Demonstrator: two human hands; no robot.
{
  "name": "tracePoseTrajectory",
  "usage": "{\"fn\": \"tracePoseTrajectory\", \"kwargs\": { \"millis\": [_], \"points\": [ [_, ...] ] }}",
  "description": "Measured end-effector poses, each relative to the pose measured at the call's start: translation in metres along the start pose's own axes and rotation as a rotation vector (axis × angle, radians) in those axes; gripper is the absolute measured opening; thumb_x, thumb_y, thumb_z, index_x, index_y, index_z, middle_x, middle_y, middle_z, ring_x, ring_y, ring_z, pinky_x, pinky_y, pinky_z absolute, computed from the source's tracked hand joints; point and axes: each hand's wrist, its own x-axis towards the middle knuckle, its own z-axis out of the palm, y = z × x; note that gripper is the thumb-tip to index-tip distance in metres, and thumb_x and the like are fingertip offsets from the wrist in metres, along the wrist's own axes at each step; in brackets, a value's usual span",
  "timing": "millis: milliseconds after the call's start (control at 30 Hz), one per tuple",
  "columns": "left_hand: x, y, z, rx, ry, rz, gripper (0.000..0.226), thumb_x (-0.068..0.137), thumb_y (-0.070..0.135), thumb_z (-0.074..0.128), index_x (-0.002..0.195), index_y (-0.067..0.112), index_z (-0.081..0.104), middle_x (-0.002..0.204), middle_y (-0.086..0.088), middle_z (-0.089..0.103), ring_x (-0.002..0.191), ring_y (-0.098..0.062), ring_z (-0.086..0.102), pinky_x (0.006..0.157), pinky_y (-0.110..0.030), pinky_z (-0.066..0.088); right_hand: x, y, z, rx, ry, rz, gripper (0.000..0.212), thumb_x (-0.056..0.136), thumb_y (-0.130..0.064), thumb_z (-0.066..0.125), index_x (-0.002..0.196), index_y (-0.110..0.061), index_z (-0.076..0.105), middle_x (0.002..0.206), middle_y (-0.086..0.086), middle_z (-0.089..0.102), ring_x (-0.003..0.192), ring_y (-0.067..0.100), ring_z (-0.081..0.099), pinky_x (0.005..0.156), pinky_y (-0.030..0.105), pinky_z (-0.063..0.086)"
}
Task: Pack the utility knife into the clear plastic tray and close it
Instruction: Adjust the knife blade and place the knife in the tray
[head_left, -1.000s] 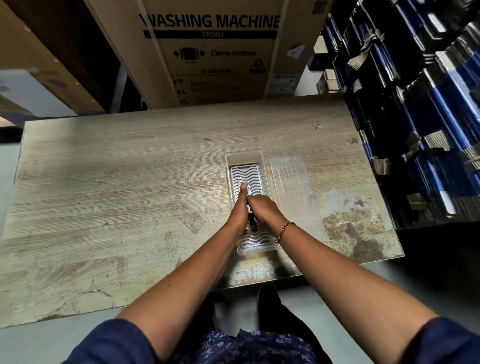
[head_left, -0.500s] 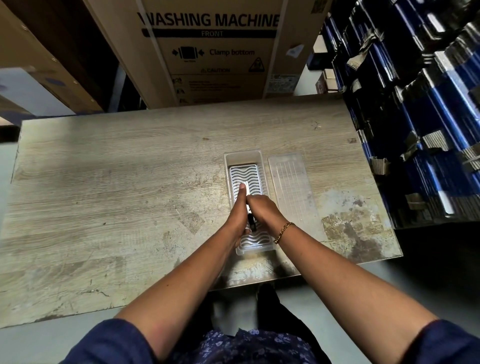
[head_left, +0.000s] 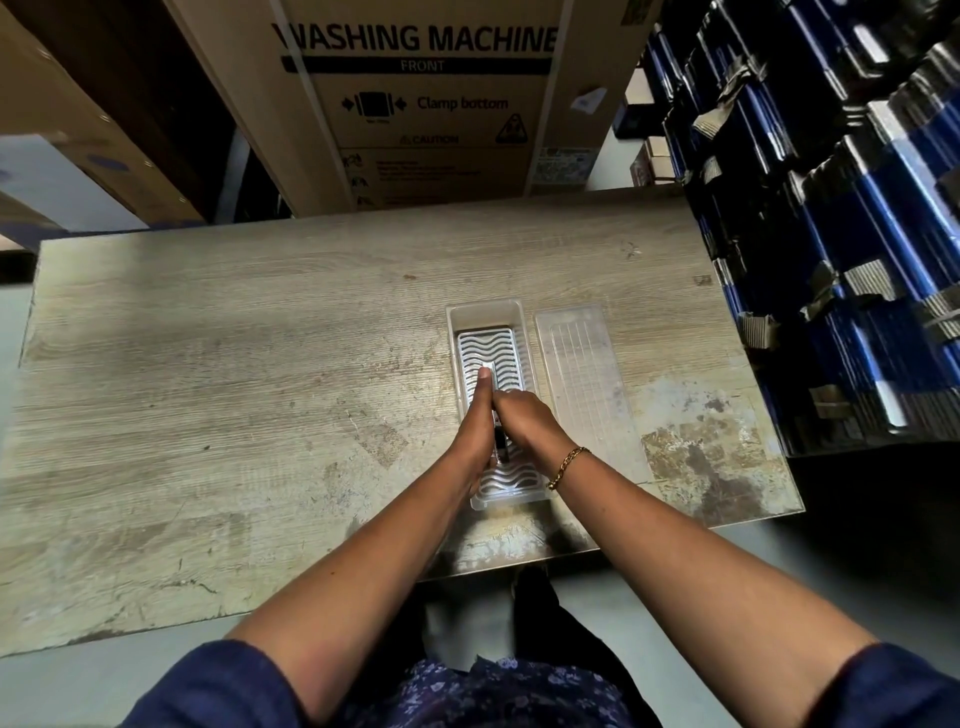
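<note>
A clear plastic tray (head_left: 485, 314) lies lengthwise on the wooden table, holding a white insert (head_left: 506, 345) with wavy ridges. Its clear lid (head_left: 584, 384) lies open flat to the right of it. Both hands are pressed together over the tray's middle. A dark utility knife (head_left: 500, 441) shows as a narrow strip between them, with a pale tip under my left fingertips. My left hand (head_left: 475, 421) lies along the knife with fingers stretched forward. My right hand (head_left: 524, 415) curls over it from the right. Most of the knife is hidden.
The wooden table (head_left: 260, 389) is worn, with a stained patch at the right front. A large cardboard washing machine box (head_left: 421, 104) stands behind the table. Stacks of blue and black packages (head_left: 831, 208) crowd the table's right edge.
Nothing has visibly changed; both hands stay pressed on the knife over the tray.
</note>
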Motion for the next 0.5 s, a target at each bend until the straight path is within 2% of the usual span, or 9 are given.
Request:
{"fn": "tracePoseTrajectory", "kwargs": {
  "millis": [33,100,200,267,367,433,500],
  "points": [
    [-0.0006,0.0006,0.0001,-0.001,0.001,-0.006,0.071,0.102,0.066,0.020,0.097,0.011,0.064,0.093,-0.010,0.066,0.076,-0.014,0.062,0.060,-0.025,0.048,-0.0016,-0.0004,-0.0007,0.010,0.004,0.001,0.037,0.094,-0.042,0.043,0.079,-0.016,0.065,0.087,0.006,0.070,0.079,0.023,0.065,0.063,0.031,0.045],
    [-0.0012,0.0008,-0.0010,0.009,0.003,-0.012,0.075,0.101,0.068,0.020,0.108,0.009,0.065,0.096,-0.010,0.067,0.076,-0.013,0.062,0.058,-0.025,0.046,-0.0034,-0.0005,-0.0013,0.020,-0.001,0.007,0.035,0.093,-0.041,0.044,0.078,-0.017,0.065,0.086,0.006,0.069,0.079,0.023,0.065,0.064,0.032,0.046],
    [0.0002,0.0011,-0.0026,0.052,0.004,0.000,0.081,0.100,0.069,0.018,0.127,0.006,0.062,0.107,-0.012,0.067,0.079,-0.012,0.062,0.057,-0.025,0.044,-0.0062,-0.0021,-0.0015,0.051,-0.018,0.013,0.040,0.085,-0.044,0.045,0.087,-0.014,0.072,0.093,0.008,0.074,0.087,0.026,0.071,0.079,0.039,0.058],
    [0.0016,0.0008,-0.0029,0.068,0.011,0.007,0.080,0.100,0.069,0.018,0.125,0.007,0.062,0.098,-0.008,0.067,0.074,-0.010,0.060,0.051,-0.020,0.043,-0.0071,-0.0026,-0.0019,0.069,-0.022,0.010,0.044,0.080,-0.045,0.046,0.091,-0.013,0.074,0.096,0.009,0.076,0.088,0.027,0.072,0.085,0.043,0.060],
    [0.0029,0.0005,-0.0028,0.045,0.036,0.017,0.081,0.100,0.070,0.021,0.121,0.004,0.064,0.083,-0.005,0.062,0.067,-0.011,0.055,0.047,-0.018,0.041,-0.0090,-0.0024,-0.0030,0.068,-0.029,0.001,0.041,0.082,-0.045,0.048,0.089,-0.013,0.072,0.089,0.007,0.073,0.081,0.026,0.069,0.070,0.036,0.054],
    [0.0046,-0.0003,-0.0031,0.035,0.041,0.019,0.085,0.099,0.071,0.022,0.125,0.002,0.064,0.087,-0.008,0.063,0.070,-0.012,0.055,0.053,-0.023,0.041,-0.0098,-0.0020,-0.0036,0.070,-0.023,-0.005,0.035,0.083,-0.046,0.050,0.079,-0.015,0.066,0.078,0.003,0.066,0.072,0.024,0.062,0.065,0.033,0.047],
    [0.0038,0.0009,-0.0031,0.024,0.049,0.023,0.085,0.099,0.071,0.022,0.128,0.003,0.063,0.101,-0.012,0.067,0.078,-0.015,0.059,0.057,-0.025,0.043,-0.0111,-0.0026,-0.0040,0.071,-0.013,-0.016,0.031,0.087,-0.045,0.052,0.070,-0.019,0.057,0.070,0.000,0.058,0.068,0.022,0.057,0.062,0.031,0.044]
  ]
}}
